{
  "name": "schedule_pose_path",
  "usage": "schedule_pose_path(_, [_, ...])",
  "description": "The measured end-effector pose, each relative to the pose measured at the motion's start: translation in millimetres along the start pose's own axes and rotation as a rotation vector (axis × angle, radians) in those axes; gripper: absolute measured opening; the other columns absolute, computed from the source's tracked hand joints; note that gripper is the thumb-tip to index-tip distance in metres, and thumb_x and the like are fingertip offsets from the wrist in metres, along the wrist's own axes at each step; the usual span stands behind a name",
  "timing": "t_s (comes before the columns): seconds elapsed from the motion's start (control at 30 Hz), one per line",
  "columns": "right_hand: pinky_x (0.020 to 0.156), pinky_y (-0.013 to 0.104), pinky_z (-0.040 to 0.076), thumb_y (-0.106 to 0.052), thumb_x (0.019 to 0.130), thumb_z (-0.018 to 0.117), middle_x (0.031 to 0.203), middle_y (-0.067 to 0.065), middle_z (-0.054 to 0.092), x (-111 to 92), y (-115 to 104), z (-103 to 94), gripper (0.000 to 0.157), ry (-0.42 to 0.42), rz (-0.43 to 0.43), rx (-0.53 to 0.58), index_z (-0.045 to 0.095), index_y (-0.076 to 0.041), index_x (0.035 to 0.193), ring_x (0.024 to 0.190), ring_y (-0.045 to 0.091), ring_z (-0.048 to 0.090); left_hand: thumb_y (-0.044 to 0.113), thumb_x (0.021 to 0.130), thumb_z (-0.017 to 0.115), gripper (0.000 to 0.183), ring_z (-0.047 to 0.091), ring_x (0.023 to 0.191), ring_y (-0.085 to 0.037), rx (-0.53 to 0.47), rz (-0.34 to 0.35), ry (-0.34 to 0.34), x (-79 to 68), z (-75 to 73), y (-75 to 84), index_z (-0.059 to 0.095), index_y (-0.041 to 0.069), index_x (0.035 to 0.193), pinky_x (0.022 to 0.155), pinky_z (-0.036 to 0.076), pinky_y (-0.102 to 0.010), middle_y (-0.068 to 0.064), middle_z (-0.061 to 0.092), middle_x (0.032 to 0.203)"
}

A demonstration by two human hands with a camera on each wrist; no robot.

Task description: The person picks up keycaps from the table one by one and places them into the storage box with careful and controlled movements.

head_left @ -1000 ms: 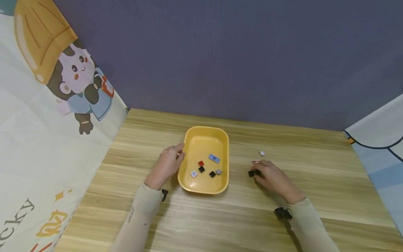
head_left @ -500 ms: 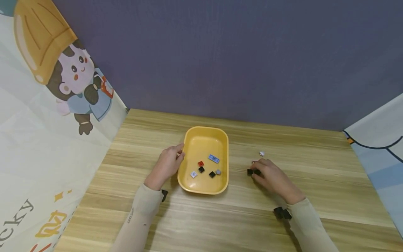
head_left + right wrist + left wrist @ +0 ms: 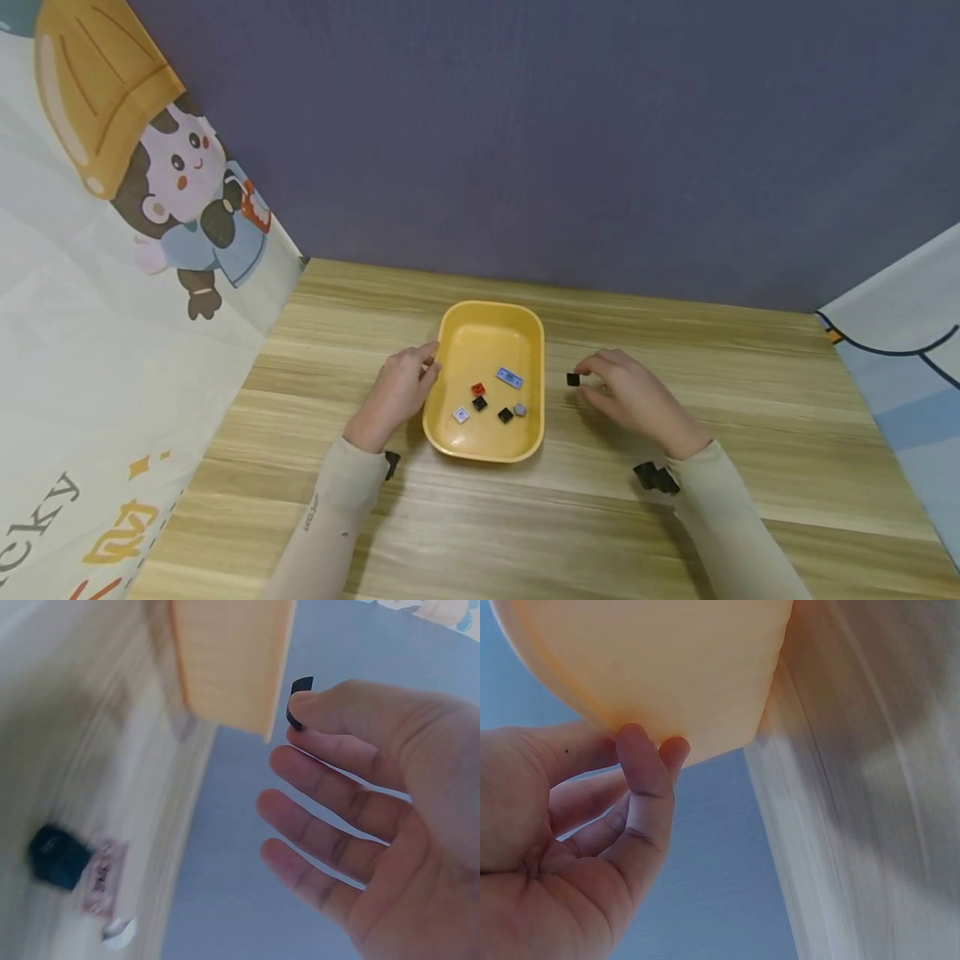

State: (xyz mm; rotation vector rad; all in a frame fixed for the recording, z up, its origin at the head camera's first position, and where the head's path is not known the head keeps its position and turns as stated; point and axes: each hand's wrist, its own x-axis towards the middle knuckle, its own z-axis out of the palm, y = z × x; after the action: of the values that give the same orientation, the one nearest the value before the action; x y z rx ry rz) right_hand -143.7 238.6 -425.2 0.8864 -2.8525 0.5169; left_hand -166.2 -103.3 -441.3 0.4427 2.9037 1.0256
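My left hand [image 3: 396, 385] is at the left rim of a yellow plastic tray [image 3: 491, 310]. In the left wrist view, curled fingers [image 3: 646, 784] hold the tray's edge and touch its outer wall. To the tray's right, my right hand [image 3: 633, 396] is raised, pinching a small black toy brick piece [image 3: 573, 379] between thumb and forefinger. The right wrist view shows this black piece as thin and curved, with the other fingers spread. Inside the tray lie a blue tile [image 3: 509, 377], a red piece [image 3: 478, 389], a white tile [image 3: 461, 414], a grey piece [image 3: 520, 410] and two black pieces.
On the wood-grain table [image 3: 495, 525], the right wrist view shows a blurred black piece [image 3: 57, 856], a pinkish printed tile [image 3: 103, 877] and a white piece [image 3: 118, 933]. A dark blue panel [image 3: 525, 167] rises behind the table.
My right hand has lifted off the table and moved left and away from me, towards the tray, carrying the black piece. The left hand and the tray stay in place.
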Motion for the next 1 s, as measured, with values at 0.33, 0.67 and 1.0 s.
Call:
schedule_pose_path(0.33, [0.081, 0.037, 0.048, -0.023, 0.086, 0.065, 0.101, 0.000, 0.060, 35.0, -27.1, -6.6, 0.024, -0.042, 0.006, 0.023, 0.063, -0.012, 0.107, 0.094, 0.018, 0.057, 0.010, 0.092, 0.056, 0.041, 0.060, 0.077, -0.016, 0.002, -0.007, 0.011, -0.6, -0.3, 1.9, 0.049, -0.002, 0.130, 0.059, 0.050, -0.019, -0.011, 0.061, 0.096])
schedule_pose_path(0.67, [0.080, 0.032, 0.048, -0.021, 0.084, 0.067, 0.100, -0.001, 0.061, 61.2, -58.6, 0.2, 0.022, -0.041, -0.104, 0.031, 0.066, -0.011, 0.104, 0.093, 0.015, 0.055, 0.010, 0.091, 0.057, 0.041, 0.060, 0.075, -0.016, -0.010, -0.006, 0.013, -0.4, -0.5, 1.1, 0.049, -0.002, 0.130, 0.056, 0.050, -0.019, -0.012, 0.061, 0.096])
schedule_pose_path(1.0, [0.074, 0.030, 0.048, -0.021, 0.085, 0.067, 0.097, 0.000, 0.061, 62.1, -62.9, 4.7, 0.022, -0.057, -0.114, 0.036, 0.066, -0.009, 0.103, 0.086, 0.013, 0.055, 0.010, 0.092, 0.057, 0.041, 0.060, 0.075, -0.015, -0.002, -0.004, 0.010, -0.5, 0.4, -0.2, 0.049, -0.002, 0.130, 0.057, 0.049, -0.018, -0.012, 0.061, 0.097])
